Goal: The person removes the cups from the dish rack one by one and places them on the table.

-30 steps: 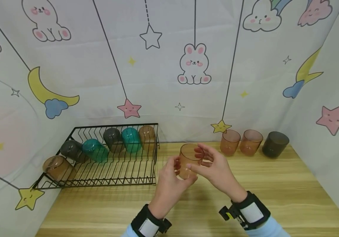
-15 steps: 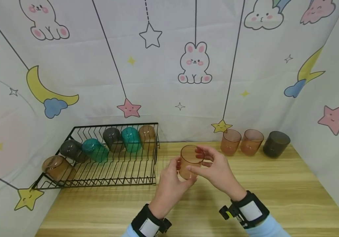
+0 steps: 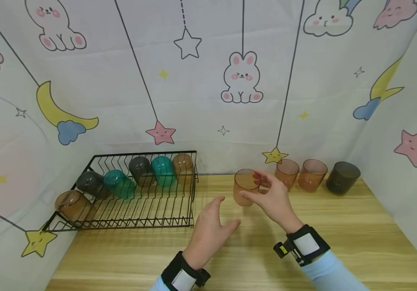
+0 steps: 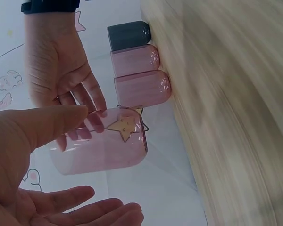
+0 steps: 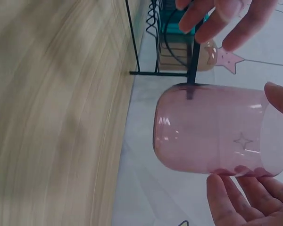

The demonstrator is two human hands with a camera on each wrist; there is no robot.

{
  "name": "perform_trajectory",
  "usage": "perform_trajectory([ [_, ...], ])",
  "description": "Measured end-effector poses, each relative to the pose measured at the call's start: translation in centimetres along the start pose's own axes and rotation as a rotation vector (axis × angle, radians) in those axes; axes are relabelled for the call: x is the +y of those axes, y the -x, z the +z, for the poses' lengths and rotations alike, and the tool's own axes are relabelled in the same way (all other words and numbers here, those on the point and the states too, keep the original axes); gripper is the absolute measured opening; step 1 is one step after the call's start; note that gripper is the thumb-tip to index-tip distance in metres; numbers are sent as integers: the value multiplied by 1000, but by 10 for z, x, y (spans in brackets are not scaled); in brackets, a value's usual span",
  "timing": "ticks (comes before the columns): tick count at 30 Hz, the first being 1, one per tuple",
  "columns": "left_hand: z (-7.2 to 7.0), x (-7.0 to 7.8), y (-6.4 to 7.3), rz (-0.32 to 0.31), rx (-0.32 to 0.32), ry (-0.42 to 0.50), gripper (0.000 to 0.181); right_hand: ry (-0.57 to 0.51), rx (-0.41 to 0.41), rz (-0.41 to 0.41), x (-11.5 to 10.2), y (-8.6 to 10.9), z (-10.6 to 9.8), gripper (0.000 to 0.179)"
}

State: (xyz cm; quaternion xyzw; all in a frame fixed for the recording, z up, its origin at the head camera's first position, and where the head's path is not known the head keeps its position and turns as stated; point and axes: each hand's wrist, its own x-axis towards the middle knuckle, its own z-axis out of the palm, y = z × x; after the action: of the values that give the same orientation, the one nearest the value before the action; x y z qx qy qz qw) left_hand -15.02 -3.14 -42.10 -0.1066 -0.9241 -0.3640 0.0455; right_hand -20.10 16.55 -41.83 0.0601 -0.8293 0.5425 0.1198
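Note:
A clear pinkish-orange cup (image 3: 244, 193) stands upright in my right hand (image 3: 274, 198), pinched near the rim between thumb and fingers. In the right wrist view a gap shows between the cup (image 5: 203, 132) and the wooden table (image 5: 61, 117), so it is held above the surface. My left hand (image 3: 212, 230) is apart from the cup, to its left and nearer me, fingers and thumb spread with nothing between them. Beyond the right hand stand two similar pinkish cups (image 3: 286, 174) (image 3: 312, 175) and a dark grey cup (image 3: 343, 178) in a row.
A black wire dish rack (image 3: 139, 222) stands on the left. It holds several cups upside down or tilted, among them a brown cup (image 3: 73, 205), a teal cup (image 3: 119, 184) and a grey cup (image 3: 140, 170). A printed cloth wall (image 3: 201, 101) borders the table behind.
My left hand has let go of the cup and its fingers have spread. My right hand has carried the cup a little right and away from me, toward the row of cups.

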Motion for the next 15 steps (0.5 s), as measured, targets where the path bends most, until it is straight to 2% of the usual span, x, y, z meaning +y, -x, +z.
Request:
perform_trajectory([
  [8, 1, 3, 0, 25, 20, -44, 70, 115, 165, 31, 20, -22, -2, 78],
  [15, 2, 3, 1, 35, 20, -57, 67, 149, 222, 105, 39, -32, 2, 80],
])
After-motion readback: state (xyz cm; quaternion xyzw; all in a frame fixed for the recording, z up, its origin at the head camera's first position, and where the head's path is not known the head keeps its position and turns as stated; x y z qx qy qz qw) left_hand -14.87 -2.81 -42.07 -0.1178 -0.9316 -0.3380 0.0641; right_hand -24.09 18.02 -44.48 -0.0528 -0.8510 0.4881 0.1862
